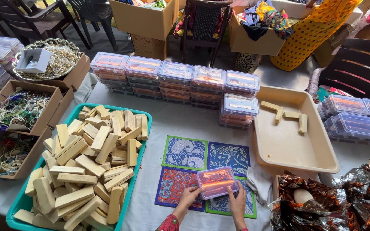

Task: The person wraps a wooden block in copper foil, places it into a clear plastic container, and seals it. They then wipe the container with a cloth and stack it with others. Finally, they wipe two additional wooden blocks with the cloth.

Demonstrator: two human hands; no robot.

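A small clear plastic box [217, 182] with an orange glow inside rests on patterned mats [206, 160] in front of me. My left hand [189, 196] grips its left edge and my right hand [237, 199] holds its right front corner. The lid is on the box. The four mats beneath are blue, green-edged and red, laid in a square on the white cloth.
A teal tray [144, 147] heaped with wooden blocks stands at left. Stacked clear boxes [176, 79] line the back. A beige tray [296, 158] with several blocks sits right, crumpled foil wrappers [335, 205] below it. Cardboard boxes of beads [20, 109] are far left.
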